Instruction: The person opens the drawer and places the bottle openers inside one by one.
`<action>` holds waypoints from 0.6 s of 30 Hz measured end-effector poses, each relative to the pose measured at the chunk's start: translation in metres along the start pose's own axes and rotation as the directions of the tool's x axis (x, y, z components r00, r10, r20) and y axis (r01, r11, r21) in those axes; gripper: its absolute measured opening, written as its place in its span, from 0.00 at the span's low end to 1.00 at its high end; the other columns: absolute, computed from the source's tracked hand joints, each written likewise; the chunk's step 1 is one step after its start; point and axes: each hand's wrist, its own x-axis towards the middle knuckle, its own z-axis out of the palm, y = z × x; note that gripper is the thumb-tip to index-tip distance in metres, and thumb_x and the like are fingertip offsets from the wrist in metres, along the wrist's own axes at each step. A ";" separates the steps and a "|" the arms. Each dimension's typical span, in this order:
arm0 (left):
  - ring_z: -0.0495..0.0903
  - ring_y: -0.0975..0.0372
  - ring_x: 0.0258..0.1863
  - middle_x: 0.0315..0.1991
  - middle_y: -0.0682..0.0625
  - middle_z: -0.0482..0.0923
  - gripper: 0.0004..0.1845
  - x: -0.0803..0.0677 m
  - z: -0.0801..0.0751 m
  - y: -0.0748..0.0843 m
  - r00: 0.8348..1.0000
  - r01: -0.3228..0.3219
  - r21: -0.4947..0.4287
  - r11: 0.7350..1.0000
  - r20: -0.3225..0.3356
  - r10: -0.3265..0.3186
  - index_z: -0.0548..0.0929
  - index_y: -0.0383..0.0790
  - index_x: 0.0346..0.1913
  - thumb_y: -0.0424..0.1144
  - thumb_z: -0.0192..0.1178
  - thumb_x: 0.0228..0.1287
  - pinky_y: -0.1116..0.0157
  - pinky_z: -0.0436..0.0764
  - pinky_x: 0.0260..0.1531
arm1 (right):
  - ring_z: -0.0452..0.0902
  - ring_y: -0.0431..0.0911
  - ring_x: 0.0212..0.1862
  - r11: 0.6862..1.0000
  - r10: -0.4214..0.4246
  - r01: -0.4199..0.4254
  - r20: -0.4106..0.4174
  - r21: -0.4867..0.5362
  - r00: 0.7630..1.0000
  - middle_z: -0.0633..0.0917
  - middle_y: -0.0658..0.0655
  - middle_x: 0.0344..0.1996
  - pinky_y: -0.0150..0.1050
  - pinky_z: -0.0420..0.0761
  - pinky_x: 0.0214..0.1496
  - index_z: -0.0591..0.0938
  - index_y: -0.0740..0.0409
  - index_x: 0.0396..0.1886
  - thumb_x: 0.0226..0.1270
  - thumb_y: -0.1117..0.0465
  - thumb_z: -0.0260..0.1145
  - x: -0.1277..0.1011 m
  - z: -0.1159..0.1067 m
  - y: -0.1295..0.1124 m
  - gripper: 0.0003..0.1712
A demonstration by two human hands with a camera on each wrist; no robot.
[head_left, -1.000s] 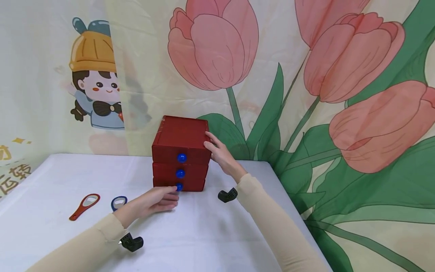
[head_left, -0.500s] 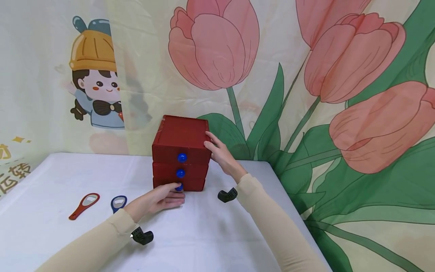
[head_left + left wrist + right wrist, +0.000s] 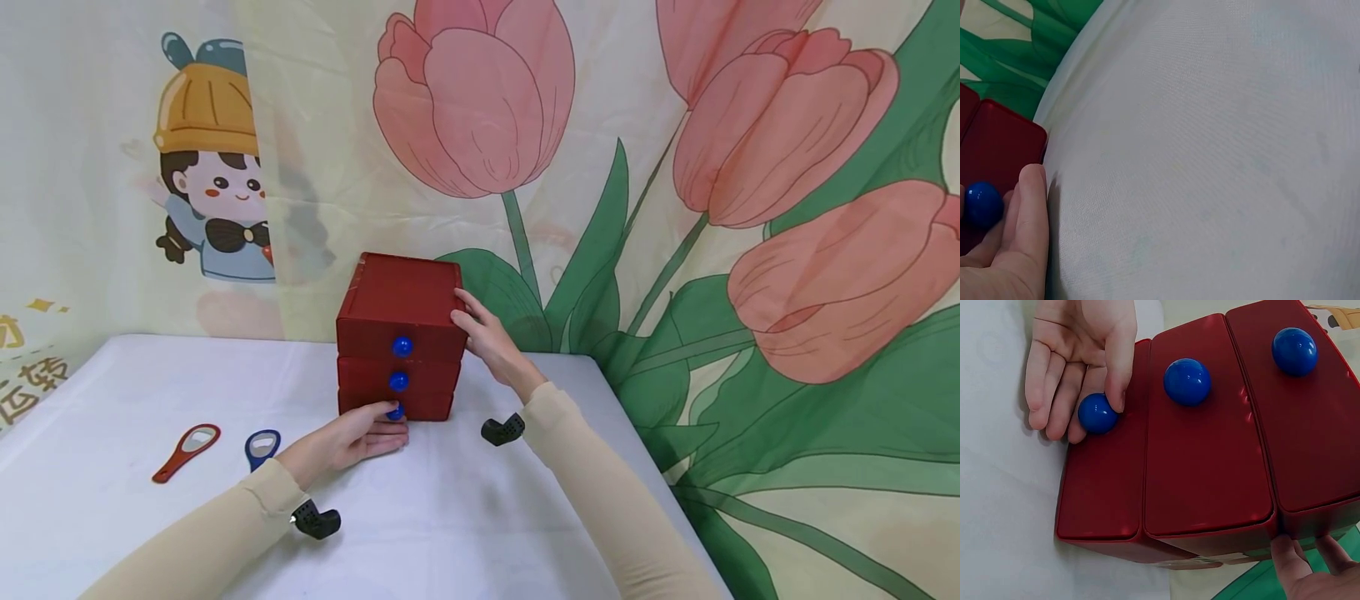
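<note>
2 black wrist cameras [image 3: 503,430] adjoin beige sleeves [image 3: 603,479].

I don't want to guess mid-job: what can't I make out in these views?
Inside of the red drawers, head view: hidden by their fronts.
Blue tool, head view: its lower end is hidden behind the left sleeve.
Bottom blue knob, head view: partly covered by the left grip.
Right grip, right wrist view: mostly cut off by the bottom edge.
</note>
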 end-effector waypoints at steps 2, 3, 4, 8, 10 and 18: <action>0.88 0.44 0.55 0.62 0.27 0.79 0.28 0.000 0.000 0.000 1.000 -0.001 -0.005 1.000 -0.004 0.001 0.69 0.23 0.70 0.44 0.56 0.83 0.51 0.84 0.61 | 0.60 0.54 0.81 1.000 0.001 -0.001 -0.001 0.002 1.000 0.60 0.55 0.83 0.58 0.64 0.81 0.58 0.35 0.87 0.85 0.48 0.56 0.000 0.000 0.000 0.36; 0.88 0.44 0.55 0.62 0.27 0.79 0.28 0.000 0.000 0.000 1.000 -0.002 -0.006 1.000 -0.002 0.002 0.69 0.23 0.70 0.44 0.56 0.83 0.50 0.84 0.62 | 0.60 0.54 0.81 1.000 0.001 -0.001 -0.001 0.004 1.000 0.60 0.55 0.83 0.58 0.64 0.81 0.58 0.35 0.87 0.85 0.48 0.56 0.000 0.000 0.000 0.36; 0.88 0.44 0.55 0.62 0.27 0.80 0.28 -0.001 0.001 0.000 1.000 -0.002 -0.007 1.000 -0.005 0.002 0.69 0.23 0.70 0.44 0.56 0.83 0.50 0.84 0.61 | 0.60 0.53 0.81 1.000 0.003 -0.003 -0.001 0.007 1.000 0.60 0.54 0.83 0.58 0.64 0.82 0.58 0.34 0.86 0.85 0.48 0.56 0.000 0.000 0.001 0.36; 0.88 0.43 0.55 0.60 0.27 0.81 0.27 -0.002 0.002 -0.002 1.000 -0.004 -0.013 1.000 -0.019 0.003 0.70 0.23 0.69 0.43 0.56 0.83 0.50 0.84 0.61 | 0.61 0.53 0.81 1.000 0.005 -0.005 0.000 0.020 1.000 0.60 0.54 0.83 0.58 0.64 0.82 0.59 0.34 0.86 0.85 0.48 0.57 0.001 0.000 0.002 0.35; 0.88 0.43 0.55 0.59 0.27 0.82 0.27 -0.003 0.003 -0.002 1.000 -0.010 -0.013 1.000 -0.015 0.010 0.69 0.22 0.69 0.43 0.56 0.83 0.50 0.83 0.62 | 0.61 0.53 0.81 1.000 0.002 -0.002 0.000 0.020 1.000 0.60 0.54 0.82 0.58 0.64 0.82 0.59 0.35 0.86 0.85 0.48 0.57 0.001 0.000 0.002 0.36; 0.85 0.40 0.60 0.63 0.25 0.79 0.28 -0.004 0.005 -0.001 1.000 -0.012 0.004 1.000 -0.014 0.012 0.68 0.22 0.70 0.44 0.55 0.84 0.51 0.83 0.63 | 0.60 0.54 0.81 1.000 0.002 -0.002 0.002 0.010 1.000 0.60 0.55 0.83 0.59 0.63 0.82 0.58 0.36 0.87 0.85 0.48 0.56 0.000 -0.001 0.000 0.36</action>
